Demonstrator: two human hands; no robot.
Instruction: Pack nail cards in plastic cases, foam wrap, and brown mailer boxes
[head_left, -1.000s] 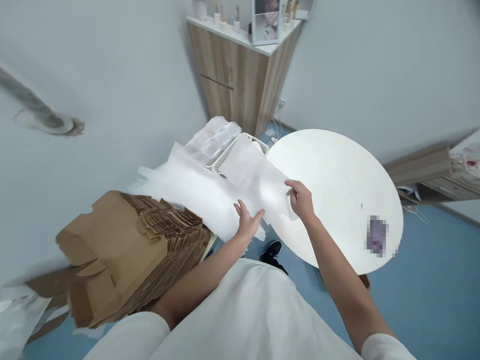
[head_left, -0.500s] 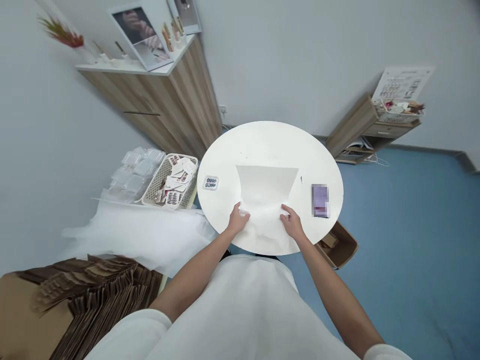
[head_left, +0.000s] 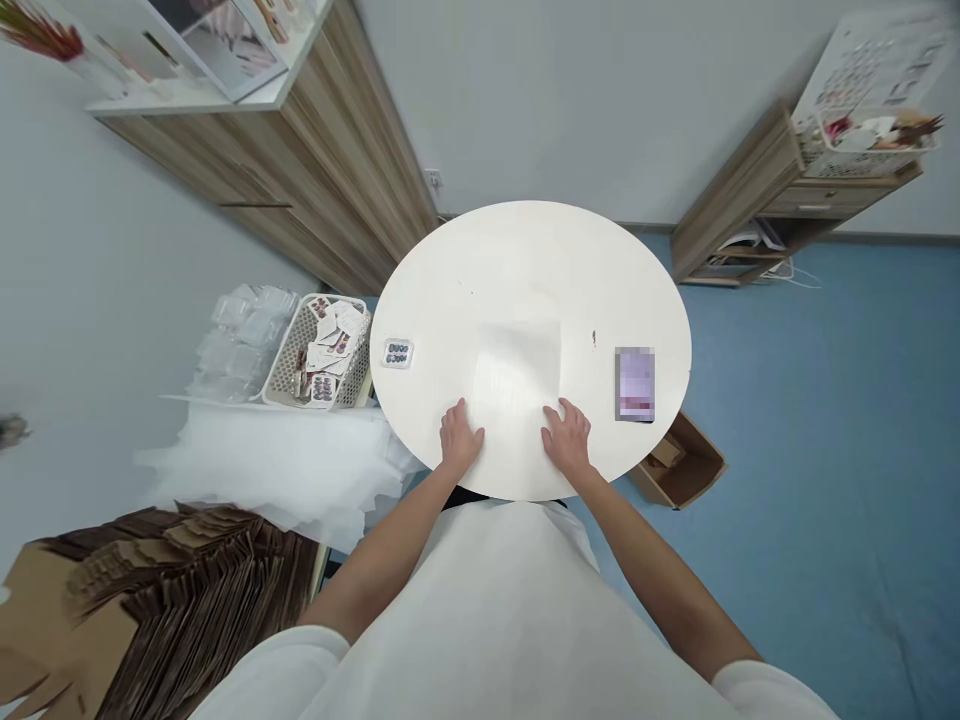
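Observation:
A thin white sheet (head_left: pixel 519 360), slightly see-through, lies flat on the white oval table (head_left: pixel 525 250) in front of me. At its near left side rests my left hand (head_left: pixel 460 437), open, with thumb and fingers apart. My right hand (head_left: pixel 568 437) mirrors it by the near right side, also open with fingers spread. The sheet's near edge is hard to make out against the table. A small clear case with dark oval pieces (head_left: pixel 397 353) sits at the table's left edge. Toward the right lies a blurred-out purple rectangular item (head_left: pixel 635 384).
Left of the table are a white basket (head_left: pixel 281 370) of printed cards, clear plastic boxes (head_left: pixel 240 345), a stack of white sheets (head_left: pixel 277 455) and folded brown cardboard (head_left: pixel 217 590). A cardboard box (head_left: pixel 686 465) stands on the floor at right. Wooden cabinets (head_left: pixel 330 130) stand behind.
The sheet was raised and bent between my hands; now it is flat on the table. Both hands have let go and opened. My view has shifted slightly.

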